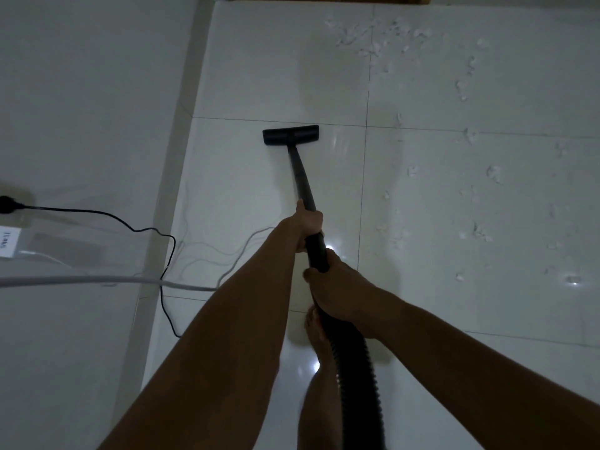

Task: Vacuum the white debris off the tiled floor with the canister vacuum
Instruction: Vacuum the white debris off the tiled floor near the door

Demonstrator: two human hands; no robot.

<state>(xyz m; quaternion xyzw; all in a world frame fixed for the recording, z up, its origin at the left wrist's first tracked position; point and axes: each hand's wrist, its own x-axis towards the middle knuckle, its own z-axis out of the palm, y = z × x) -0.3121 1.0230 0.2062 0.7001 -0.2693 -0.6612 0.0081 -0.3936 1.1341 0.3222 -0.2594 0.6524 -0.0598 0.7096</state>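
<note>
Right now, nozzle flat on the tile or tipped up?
Flat: the nozzle sits level on the tiled floor, no gap visible under it.

Dim, soft picture — small glare spots on glossy floor (422,287) — edges bowed.

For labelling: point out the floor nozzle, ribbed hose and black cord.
floor nozzle (291,135), head view, top centre.
ribbed hose (354,368), head view, stretch below the hands.
black cord (65,209), head view, run near its plug.

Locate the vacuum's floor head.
In the head view, the floor head sits centre-frame on the tiled floor, just below a grout line, left of the white debris.
</note>
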